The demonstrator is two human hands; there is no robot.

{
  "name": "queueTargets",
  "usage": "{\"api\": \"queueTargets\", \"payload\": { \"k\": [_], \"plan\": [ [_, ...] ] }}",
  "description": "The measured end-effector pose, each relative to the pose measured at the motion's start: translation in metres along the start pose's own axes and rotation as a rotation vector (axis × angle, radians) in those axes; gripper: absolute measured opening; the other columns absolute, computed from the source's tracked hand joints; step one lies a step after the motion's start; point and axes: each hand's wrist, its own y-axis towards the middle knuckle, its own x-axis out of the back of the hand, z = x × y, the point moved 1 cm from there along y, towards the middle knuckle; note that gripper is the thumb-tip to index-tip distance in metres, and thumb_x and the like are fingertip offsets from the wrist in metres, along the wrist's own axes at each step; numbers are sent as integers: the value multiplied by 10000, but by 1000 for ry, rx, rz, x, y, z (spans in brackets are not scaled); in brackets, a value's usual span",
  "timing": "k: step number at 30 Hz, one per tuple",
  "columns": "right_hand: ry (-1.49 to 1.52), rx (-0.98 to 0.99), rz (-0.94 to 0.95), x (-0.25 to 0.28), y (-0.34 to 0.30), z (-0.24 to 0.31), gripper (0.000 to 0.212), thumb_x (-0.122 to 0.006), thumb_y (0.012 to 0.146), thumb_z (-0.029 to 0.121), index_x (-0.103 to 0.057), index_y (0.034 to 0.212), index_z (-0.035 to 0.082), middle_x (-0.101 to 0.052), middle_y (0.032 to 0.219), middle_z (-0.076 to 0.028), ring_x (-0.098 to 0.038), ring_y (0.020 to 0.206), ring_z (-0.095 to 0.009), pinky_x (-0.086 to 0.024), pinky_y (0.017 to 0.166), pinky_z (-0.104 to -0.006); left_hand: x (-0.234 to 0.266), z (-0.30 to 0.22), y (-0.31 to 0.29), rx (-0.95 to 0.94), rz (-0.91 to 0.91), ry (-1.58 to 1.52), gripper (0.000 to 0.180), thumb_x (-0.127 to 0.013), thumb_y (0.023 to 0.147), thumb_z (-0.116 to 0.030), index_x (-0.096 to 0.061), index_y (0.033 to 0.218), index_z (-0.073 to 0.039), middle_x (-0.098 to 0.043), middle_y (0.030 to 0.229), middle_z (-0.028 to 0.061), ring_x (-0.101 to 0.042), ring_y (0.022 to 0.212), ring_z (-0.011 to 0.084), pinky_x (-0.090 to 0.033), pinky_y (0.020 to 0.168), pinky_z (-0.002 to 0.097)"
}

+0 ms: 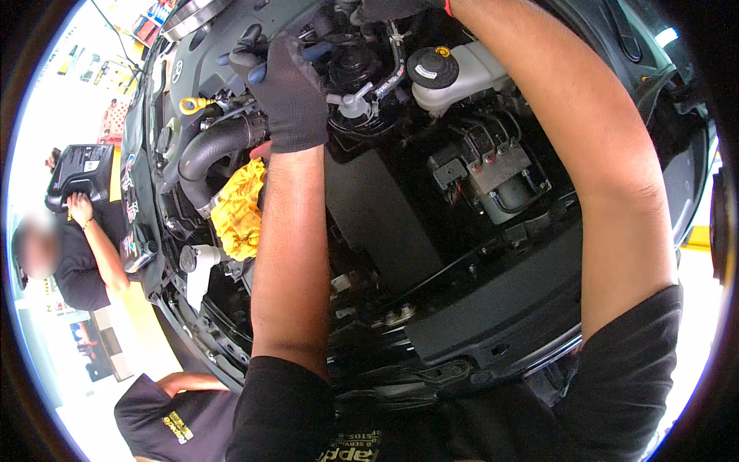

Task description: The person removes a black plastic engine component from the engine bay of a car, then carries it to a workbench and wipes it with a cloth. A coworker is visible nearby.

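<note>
My left hand (291,92), in a dark grey glove with bluish fingertips, reaches over the far left of the engine bay. Its fingers are bent but apart, with nothing visible in them. It is beside a ribbed black intake hose (219,146) and a yellow-ringed dipstick (196,105). A crumpled yellow cloth (240,212) lies left of my left forearm. My right hand (396,8), also dark-gloved, is at the top edge, mostly cut off, near a thin hose (398,58); its fingers are hidden. Below it sits a whitish fluid reservoir (462,73) with a black cap.
A metal hydraulic block (500,173) with pipes sits right of centre. Along the near side runs the car's front edge (493,316). At left, a person (85,262) handles a black jug (85,173); another person's dark shirt (173,416) shows at lower left.
</note>
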Motion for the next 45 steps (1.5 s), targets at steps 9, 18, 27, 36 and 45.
{"api": "queueTargets", "payload": {
  "k": [9, 18, 27, 36, 45],
  "plan": [
    [6, -87, -122, 0, -1, 4, 396, -640, 853, 288, -728, 1147, 37, -717, 1174, -240, -668, 1134, -425, -532, 939, -497, -59, -31, -61, 160, 61, 332, 924, -610, 943, -330, -114, 1512, 204, -51, 1518, 569, 36, 1455, 708, 23, 1188, 739],
    [85, -86, -38, 12, -7, 5, 419, -717, 831, 305, -730, 1150, 33, -724, 1160, -243, -686, 1112, -401, -534, 928, -502, 14, 34, 18, -386, 25, 26, 179, -631, 888, -92, -691, 1047, -34, -701, 1090, 193, -691, 1068, 354, -546, 952, 411],
    [102, -205, -67, 10, -11, 9, 499, -725, 857, 362, -695, 1215, 15, -710, 1203, -253, -668, 1155, -406, -522, 964, -491, -61, -43, -45, -135, -519, 235, 345, -683, 880, -235, -669, 1151, -22, -695, 1154, 249, -647, 1043, 526, -382, 1025, 714],
    [26, 8, -7, 20, -7, 4, 490, -719, 852, 333, -695, 1212, 1, -709, 1206, -259, -677, 1142, -404, -524, 964, -494, 25, -9, 28, -306, -18, 183, 295, -698, 874, -151, -692, 1163, -93, -706, 1114, 154, -680, 1097, 323, -548, 913, 452],
    [89, -151, -144, 10, -11, -7, 423, -673, 855, 299, -708, 1190, 43, -719, 1159, -249, -688, 1092, -416, -521, 937, -503, 95, -31, 67, -478, -309, 555, 257, -640, 900, -87, -691, 1145, -31, -671, 1159, 235, -669, 1021, 374, -521, 967, 477]
  ]
}}
